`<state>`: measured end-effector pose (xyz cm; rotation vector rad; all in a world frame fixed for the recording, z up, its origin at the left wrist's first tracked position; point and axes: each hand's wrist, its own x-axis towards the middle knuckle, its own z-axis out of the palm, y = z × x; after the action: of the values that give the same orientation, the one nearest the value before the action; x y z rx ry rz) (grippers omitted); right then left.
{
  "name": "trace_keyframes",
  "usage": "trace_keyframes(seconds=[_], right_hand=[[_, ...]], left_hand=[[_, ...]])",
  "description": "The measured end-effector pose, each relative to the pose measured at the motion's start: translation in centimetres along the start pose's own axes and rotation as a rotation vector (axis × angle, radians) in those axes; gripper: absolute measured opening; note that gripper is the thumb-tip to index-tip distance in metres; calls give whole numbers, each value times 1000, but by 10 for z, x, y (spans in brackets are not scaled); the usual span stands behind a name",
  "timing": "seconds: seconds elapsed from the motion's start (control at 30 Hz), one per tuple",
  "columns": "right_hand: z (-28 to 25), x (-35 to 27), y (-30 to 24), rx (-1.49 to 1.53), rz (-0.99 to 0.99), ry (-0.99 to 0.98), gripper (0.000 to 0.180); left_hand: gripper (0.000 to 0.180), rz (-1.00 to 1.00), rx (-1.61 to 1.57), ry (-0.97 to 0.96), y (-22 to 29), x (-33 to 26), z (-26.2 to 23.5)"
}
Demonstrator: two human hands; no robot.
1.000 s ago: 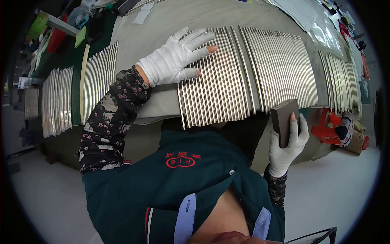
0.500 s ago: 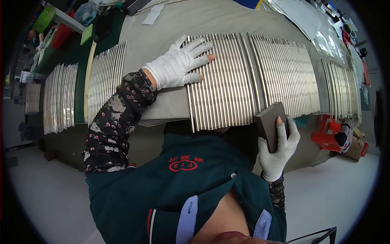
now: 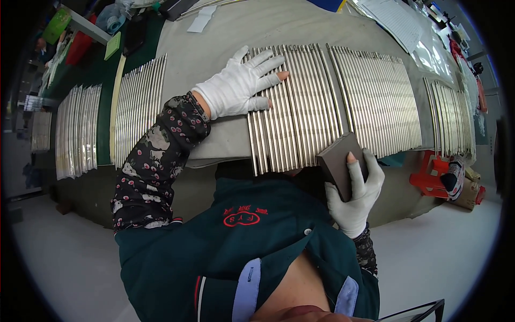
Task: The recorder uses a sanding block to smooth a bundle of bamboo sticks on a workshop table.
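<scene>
My left hand, in a white glove with some bare fingertips, lies spread over the upper left of a row of shiny metal rods. The rods lie side by side, their near ends at the table's front edge. My right hand, gloved the same way, grips a flat dark grey-brown block. The block's far edge is at the near ends of the row's rightmost rods; whether it touches them I cannot tell. Just right of that row, across a narrow gap, lies a second row of rods.
More rods lie at the far right, and another row at the left. Beyond it are plastic-wrapped rods. Papers and clear plastic bags lie at the back right. A red stool stands below the table's right side.
My right hand has moved left with the block. My left hand has slid slightly right. The loose rods at the row's right side now sit against the others.
</scene>
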<state>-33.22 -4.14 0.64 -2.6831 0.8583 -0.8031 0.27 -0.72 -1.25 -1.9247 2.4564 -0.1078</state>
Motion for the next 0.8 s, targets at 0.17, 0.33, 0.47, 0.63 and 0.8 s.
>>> trace_keyframes(seconds=[0.17, 0.33, 0.47, 0.63, 0.8], right_hand=[[4, 3, -5, -6, -21, -28, 78], [5, 10, -12, -1, 69, -39, 76], [5, 10, -18, -57, 35, -70, 78], [18, 7, -31, -102, 12, -25, 94], [35, 11, -33, -124, 28, 5, 105]], left_hand=[[69, 0, -21, 0, -1, -1, -2], [68, -9, -3, 16, 3, 2, -3], [64, -5, -67, 15, 0, 9, -10], [58, -359, -164, 189, -6, 30, -8], [57, -638, -185, 109, -9, 51, -1]])
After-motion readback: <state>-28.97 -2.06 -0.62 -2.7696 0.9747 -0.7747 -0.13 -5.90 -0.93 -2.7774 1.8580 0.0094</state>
